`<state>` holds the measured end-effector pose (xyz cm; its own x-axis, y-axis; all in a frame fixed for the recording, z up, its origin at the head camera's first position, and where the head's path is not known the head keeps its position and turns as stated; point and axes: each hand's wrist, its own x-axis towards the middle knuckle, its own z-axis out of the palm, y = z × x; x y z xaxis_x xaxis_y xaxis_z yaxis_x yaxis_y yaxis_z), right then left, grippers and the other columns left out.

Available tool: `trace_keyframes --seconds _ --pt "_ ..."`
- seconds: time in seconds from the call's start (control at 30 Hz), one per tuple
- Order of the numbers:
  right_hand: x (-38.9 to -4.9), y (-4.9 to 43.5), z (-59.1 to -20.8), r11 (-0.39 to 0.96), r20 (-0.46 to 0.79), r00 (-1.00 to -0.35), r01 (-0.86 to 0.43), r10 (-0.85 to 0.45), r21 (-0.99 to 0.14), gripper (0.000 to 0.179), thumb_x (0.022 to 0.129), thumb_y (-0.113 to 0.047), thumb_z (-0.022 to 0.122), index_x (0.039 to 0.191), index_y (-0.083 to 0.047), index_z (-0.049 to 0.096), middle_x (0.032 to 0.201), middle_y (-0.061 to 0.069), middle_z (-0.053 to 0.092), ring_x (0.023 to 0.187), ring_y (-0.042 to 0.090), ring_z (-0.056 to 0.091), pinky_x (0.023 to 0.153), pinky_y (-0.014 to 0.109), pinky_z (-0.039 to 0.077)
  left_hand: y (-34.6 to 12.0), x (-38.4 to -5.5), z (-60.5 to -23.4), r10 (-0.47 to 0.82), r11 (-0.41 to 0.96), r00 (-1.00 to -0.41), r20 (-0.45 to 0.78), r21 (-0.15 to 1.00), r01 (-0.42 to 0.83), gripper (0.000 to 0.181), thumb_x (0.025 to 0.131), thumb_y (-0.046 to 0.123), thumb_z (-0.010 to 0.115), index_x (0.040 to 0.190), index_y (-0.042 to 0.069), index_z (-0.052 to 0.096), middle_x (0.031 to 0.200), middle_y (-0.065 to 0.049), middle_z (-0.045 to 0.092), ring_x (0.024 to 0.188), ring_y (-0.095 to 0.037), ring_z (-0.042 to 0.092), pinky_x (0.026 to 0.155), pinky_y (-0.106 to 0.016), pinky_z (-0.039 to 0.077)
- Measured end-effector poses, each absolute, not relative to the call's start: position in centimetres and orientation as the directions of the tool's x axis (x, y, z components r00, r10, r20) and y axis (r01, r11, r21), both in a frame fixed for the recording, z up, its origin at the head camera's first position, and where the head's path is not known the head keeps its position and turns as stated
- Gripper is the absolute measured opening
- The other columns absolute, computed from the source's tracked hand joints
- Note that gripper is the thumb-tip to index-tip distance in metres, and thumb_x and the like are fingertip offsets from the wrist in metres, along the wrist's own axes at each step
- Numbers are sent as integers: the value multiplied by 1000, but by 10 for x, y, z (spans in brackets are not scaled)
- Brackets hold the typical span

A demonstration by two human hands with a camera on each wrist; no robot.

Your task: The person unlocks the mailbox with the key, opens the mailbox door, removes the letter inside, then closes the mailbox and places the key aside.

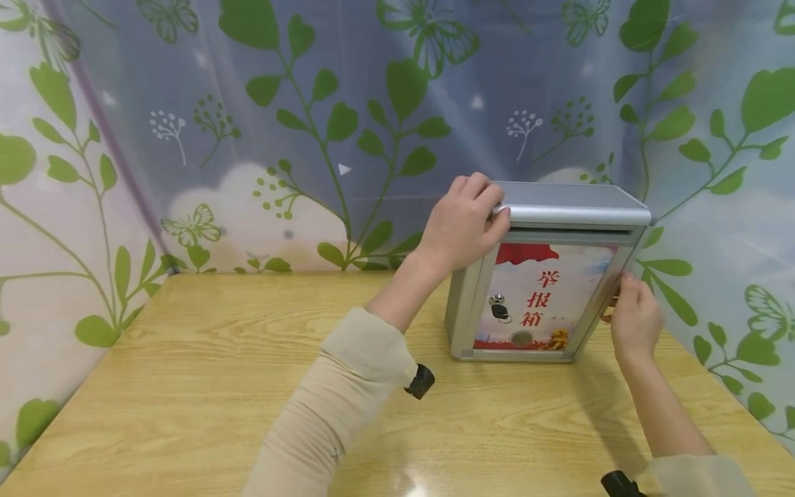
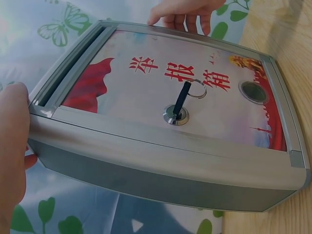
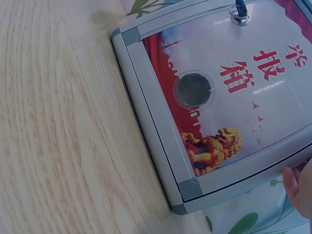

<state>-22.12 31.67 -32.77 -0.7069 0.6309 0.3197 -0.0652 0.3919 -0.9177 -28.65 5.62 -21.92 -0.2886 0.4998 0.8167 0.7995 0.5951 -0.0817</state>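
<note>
A pale and blue-grey curtain printed with green leaves and butterflies hangs behind a yellowish wood-grain tabletop. The tall silver-grey metal box with 3 red printed characters stands near the tabletop's back right corner, its panel facing the person, which seems to suit reaching the round chrome lock and the black-headed key in it. The 2 hands sit on opposite sides, likely to steady the box against tipping or sliding.

The left hand grips the upper left corner, its fingers curled over the top and its thumb at the front edge. The right hand touches the right side, thumb near the front edge, fingers loosely bent and a little apart rather than clenched; how hard they press, I cannot tell.
</note>
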Motion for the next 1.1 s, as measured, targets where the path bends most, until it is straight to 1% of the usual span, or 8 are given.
trace_keyframes --seconds 0.1,0.23,0.4,0.47,0.6,0.73,0.97,1.1 --pt "-224 312 -328 392 328 -703 -75 631 -917 34 97 -40 36 80 -17 54 73 -12 51 63 1 51 46 14 45 51 -288 -220 495 600 -275 824 -96 794 13 89 16 49 87 8 58 91 -5 53 84 -23 48 74 -26 39" --pt "-226 306 -328 408 339 -704 -77 624 -910 34 97 -39 36 81 -16 54 68 -15 52 60 -2 52 45 14 45 45 -289 -220 492 604 -277 825 -95 792 12 89 16 49 87 8 58 91 -6 53 83 -23 47 72 -25 40" --pt "-228 300 -329 483 392 -707 -82 588 -872 42 97 -41 33 85 -7 55 67 -12 50 54 -5 50 44 14 45 37 -289 -220 482 614 -292 826 -81 785 12 89 16 49 87 7 58 91 -6 53 82 -23 47 70 -26 40" --pt "-228 298 -330 491 408 -708 -98 576 -865 44 97 -39 33 84 -3 55 66 -11 49 54 -5 50 44 14 44 35 -290 -220 478 616 -297 827 -75 784 12 89 16 50 87 7 58 91 -7 52 82 -22 47 69 -26 40" --pt "-231 293 -330 493 444 -699 -150 560 -857 42 97 -36 35 82 -3 55 64 -13 49 56 -3 51 43 14 44 30 -291 -220 471 614 -294 832 -69 786 12 89 16 50 86 7 57 90 -7 51 81 -22 47 69 -26 40" --pt "-233 291 -330 509 488 -687 -196 539 -838 40 98 -32 36 82 -1 56 63 -15 50 55 -5 52 42 14 45 27 -292 -221 462 613 -296 836 -59 788 12 89 15 49 86 6 56 89 -7 51 82 -23 47 70 -27 41" --pt "-234 289 -329 514 500 -694 -214 518 -831 41 98 -31 36 84 2 57 64 -13 50 55 -5 52 43 18 47 23 -291 -220 458 618 -316 831 -42 785 12 89 16 50 87 6 56 90 -7 50 83 -23 47 69 -27 41" --pt "-232 288 -331 517 509 -700 -229 501 -825 43 99 -32 35 85 3 57 63 -16 51 55 -6 53 43 18 47 21 -290 -221 451 616 -315 835 -36 787 12 89 16 50 86 6 56 89 -7 50 83 -23 47 67 -27 42"
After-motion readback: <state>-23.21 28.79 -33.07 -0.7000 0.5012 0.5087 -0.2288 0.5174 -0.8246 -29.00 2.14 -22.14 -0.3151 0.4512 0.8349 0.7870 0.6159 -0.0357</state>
